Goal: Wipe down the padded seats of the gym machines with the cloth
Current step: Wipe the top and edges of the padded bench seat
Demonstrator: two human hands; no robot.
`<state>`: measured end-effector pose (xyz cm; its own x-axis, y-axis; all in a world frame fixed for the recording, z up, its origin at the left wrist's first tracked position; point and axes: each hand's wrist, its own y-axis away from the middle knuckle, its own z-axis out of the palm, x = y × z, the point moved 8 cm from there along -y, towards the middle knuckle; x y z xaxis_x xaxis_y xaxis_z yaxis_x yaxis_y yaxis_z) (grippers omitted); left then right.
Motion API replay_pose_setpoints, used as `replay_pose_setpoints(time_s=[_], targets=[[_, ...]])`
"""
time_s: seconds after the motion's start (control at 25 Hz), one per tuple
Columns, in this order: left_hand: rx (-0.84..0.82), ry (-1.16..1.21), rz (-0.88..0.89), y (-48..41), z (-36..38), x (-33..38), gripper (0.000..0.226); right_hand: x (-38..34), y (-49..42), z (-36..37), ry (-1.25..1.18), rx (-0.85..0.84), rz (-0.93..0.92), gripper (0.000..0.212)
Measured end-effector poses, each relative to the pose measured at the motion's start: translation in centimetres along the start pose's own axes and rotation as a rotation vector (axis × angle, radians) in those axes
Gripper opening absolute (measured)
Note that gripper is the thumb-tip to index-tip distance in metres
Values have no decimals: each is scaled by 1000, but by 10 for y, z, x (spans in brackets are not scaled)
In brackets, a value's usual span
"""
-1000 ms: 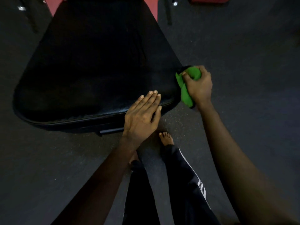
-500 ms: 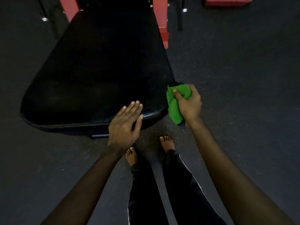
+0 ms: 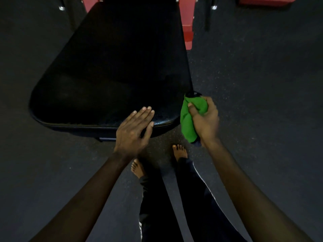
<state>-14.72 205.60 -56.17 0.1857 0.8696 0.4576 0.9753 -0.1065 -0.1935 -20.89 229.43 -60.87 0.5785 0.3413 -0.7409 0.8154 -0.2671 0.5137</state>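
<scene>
A wide black padded seat (image 3: pixel 111 70) fills the upper left of the head view, its rounded front edge toward me. My left hand (image 3: pixel 134 131) lies flat with straight fingers on the seat's front right corner. My right hand (image 3: pixel 204 119) grips a bunched green cloth (image 3: pixel 187 123) just off the seat's right front corner, beside its edge. A small dark part sticks out above the cloth; I cannot tell what it is.
Red machine frame posts (image 3: pixel 187 23) rise behind the seat, and a red base (image 3: pixel 267 0) sits at the top right. Dark rubber floor (image 3: pixel 262 84) surrounds the seat. My bare feet (image 3: pixel 180 151) stand just in front of it.
My view has pulled back and up from the seat. My right hand with the cloth has slid toward me along the seat's right edge to its front corner. My left hand has stayed on the front edge.
</scene>
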Motion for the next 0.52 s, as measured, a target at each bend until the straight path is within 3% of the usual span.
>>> replay_pose_setpoints(time_s=[0.16,0.36,0.52], targets=[[0,-14,16,0,1,-1,33,-16,-24,7,102,38,-75,32],[1,-29,27,2,3,-2,34,-65,-109,30,468,-41,-95,38],[29,-19,23,2,2,-2,34,-71,-85,23,477,-54,-106,36]])
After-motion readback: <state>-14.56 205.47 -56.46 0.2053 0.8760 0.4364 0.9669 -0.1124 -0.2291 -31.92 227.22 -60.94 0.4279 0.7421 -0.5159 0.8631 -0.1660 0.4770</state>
